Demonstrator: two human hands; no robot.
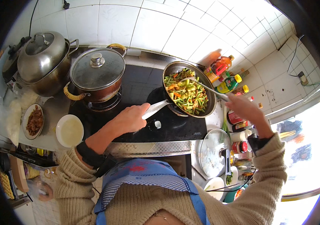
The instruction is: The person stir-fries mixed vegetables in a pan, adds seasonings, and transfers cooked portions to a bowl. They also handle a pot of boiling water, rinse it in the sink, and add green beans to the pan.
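Note:
My left hand (pixel 130 117) is closed round the white handle of a frying pan (pixel 211 100), which sits on the right side of the black stove. Inside the pan lies a heap of chopped vegetables (pixel 188 95), mostly green with bits of orange and brown. My right hand (pixel 242 107) grips a long-handled metal spatula (pixel 209 88) from the pan's right side. The spatula's head dips into the vegetables, so its exact shape is partly hidden. The pan's rim tilts slightly toward me.
A lidded pot (pixel 98 77) with wrapped handles occupies the left burner. Beyond it stands a steel wok (pixel 41 60) with a domed lid. Near my left arm are a plate of meat (pixel 34 122) and a white bowl (pixel 70 130). Bottles (pixel 229 84) and a glass lid (pixel 215 152) line the right.

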